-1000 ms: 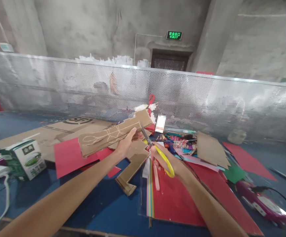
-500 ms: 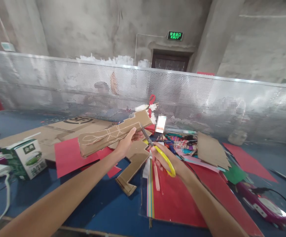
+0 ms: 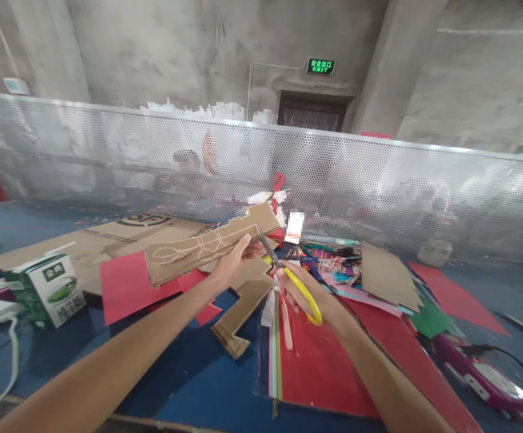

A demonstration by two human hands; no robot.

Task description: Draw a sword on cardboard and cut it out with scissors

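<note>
My left hand (image 3: pixel 238 255) grips a long strip of brown cardboard (image 3: pixel 189 249) by its lower edge, thumb on top. Pale outlines of looped shapes are drawn along the strip, which is held tilted above the table. In my right hand (image 3: pixel 292 285) is a pair of scissors (image 3: pixel 304 291) with yellow handles. The scissor blades point up and left, their tips against the cardboard's right part, close to my left fingers. Whether the blades are apart is hard to see. Beneath my hands lies another cut cardboard piece (image 3: pixel 243 307) with stepped edges.
Red paper (image 3: pixel 117 294) and a large flattened cardboard (image 3: pixel 103 243) lie left, beside a green-and-white carton (image 3: pixel 47 291). A pack of coloured paper (image 3: pixel 329 367) sits front right. Pens and markers (image 3: pixel 333 264) are piled behind it. A purple power strip (image 3: pixel 482 379) stands far right. Perforated metal panel (image 3: pixel 356 174) borders the back.
The cardboard strip has shifted very slightly to the right. Both hands and the scissors keep almost the same place.
</note>
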